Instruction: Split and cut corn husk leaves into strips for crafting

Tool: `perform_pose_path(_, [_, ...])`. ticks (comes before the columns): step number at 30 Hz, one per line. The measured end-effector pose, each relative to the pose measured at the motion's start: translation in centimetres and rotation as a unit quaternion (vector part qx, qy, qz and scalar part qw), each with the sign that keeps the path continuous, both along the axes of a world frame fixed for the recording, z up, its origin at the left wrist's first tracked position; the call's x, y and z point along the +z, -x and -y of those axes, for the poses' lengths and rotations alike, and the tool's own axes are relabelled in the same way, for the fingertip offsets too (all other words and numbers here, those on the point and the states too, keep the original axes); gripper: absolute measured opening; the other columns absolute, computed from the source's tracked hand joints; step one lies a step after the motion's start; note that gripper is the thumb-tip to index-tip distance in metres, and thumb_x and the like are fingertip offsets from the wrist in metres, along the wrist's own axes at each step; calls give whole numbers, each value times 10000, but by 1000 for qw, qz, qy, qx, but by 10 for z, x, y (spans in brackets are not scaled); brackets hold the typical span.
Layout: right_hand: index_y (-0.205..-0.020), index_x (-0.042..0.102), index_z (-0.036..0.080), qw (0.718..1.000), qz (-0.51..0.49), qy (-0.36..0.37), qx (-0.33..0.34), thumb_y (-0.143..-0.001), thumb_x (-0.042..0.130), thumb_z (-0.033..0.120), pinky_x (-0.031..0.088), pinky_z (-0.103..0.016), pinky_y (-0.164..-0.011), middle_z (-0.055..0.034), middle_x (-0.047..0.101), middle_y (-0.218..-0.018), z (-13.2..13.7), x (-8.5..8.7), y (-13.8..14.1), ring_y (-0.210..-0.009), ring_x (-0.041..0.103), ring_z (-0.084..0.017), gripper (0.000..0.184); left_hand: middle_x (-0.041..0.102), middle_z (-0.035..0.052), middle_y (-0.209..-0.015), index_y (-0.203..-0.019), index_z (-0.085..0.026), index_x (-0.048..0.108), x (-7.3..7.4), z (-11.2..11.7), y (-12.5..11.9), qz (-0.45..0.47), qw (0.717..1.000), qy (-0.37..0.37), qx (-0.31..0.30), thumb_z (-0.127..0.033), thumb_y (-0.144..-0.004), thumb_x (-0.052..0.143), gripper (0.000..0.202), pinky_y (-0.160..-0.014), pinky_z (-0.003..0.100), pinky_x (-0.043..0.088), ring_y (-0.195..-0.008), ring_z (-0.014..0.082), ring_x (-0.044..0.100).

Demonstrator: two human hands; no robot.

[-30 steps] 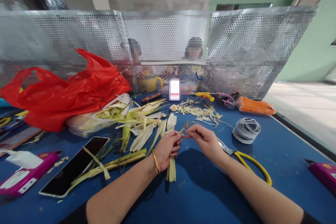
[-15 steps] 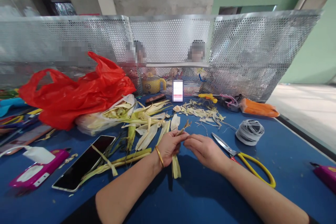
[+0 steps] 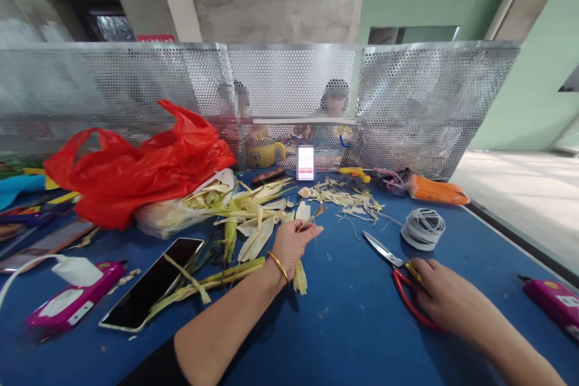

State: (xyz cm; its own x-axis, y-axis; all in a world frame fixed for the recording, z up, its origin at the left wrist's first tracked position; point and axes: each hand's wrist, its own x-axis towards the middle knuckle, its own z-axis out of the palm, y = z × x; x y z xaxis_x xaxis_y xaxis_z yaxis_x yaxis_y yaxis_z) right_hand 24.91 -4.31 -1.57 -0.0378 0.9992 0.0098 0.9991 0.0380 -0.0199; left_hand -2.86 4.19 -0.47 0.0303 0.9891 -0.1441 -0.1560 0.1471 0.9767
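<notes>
My left hand (image 3: 291, 248) is closed, thumb against fingers, around a small bundle of corn husk (image 3: 300, 277). Its pale strips hang below the palm, and a frayed brownish tip sticks out above the thumb. On the right, my right hand (image 3: 438, 291) grips the handles of the scissors (image 3: 382, 248). Its fingers cover most of the yellow handle, while the red loop shows beside them. The blades point up and left, close to the table. Just behind that hand stands a roll of whitish string (image 3: 423, 229).
Loose corn husks (image 3: 256, 235) lie left of centre, beside a phone (image 3: 151, 283) and a red plastic bag (image 3: 149, 163). Husk scraps (image 3: 344, 196) are strewn farther back. Magenta devices (image 3: 75, 298) lie at both sides. A perforated metal screen (image 3: 289, 72) borders the blue table (image 3: 335, 338); people sit behind it.
My right hand has left the husk bundle, moved right and down, and taken hold of the scissors' handles. My left hand still holds the husk. The view has shifted slightly.
</notes>
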Motion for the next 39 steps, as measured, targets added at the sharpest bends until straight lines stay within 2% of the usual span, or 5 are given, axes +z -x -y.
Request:
perform_pose_path(8, [-1273, 515, 113, 999, 4, 20, -44, -718, 500, 95, 390, -307, -635, -166, 696, -932, -5, -7, 4, -830, 665, -304, 556, 532, -52, -544, -641, -156, 626, 0, -1, 3, -34, 997, -62, 24, -377, -527, 790, 297, -497, 201, 308, -488, 63, 400])
perform_pose_path(13, [-1360, 446, 234, 948, -316, 15, -41, -736, 564, 262, 423, -305, -650, -58, 689, -874, 7, 0, 20, -754, 627, -234, 637, 579, -26, -591, -642, -151, 642, -5, -6, 6, -81, 991, -105, 29, -383, -573, 751, 265, -579, 217, 366, -573, 100, 476])
perform_pose_path(20, [-1171, 608, 211, 475, -855, 210, -3, -720, 742, 368, 419, -266, -632, -22, 575, -829, 35, 6, 91, -584, 445, -88, 495, 509, -53, -524, -626, -150, 631, -5, -6, 8, -140, 978, -140, 61, -396, -612, 704, 257, -519, 209, 309, -526, 89, 401])
perform_pose_path(24, [-1128, 627, 164, 312, -901, 299, 29, -775, 623, 609, 418, -296, -707, -45, 556, -843, 36, 8, 119, -608, 428, -94, 568, 485, -59, -513, -626, -150, 625, -5, -8, 8, -154, 973, -155, 70, -364, -639, 660, 217, -509, 208, 302, -518, 86, 383])
perform_pose_path(39, [-1027, 606, 152, 298, -903, 308, 22, -832, 355, 736, 338, -224, -503, 17, 459, -699, 26, 12, 142, -455, 264, -42, 665, 430, -71, -469, -597, -161, 619, -1, -4, 9, -223, 955, -177, 81, -295, -682, 594, 160, -488, 209, 273, -484, 85, 366])
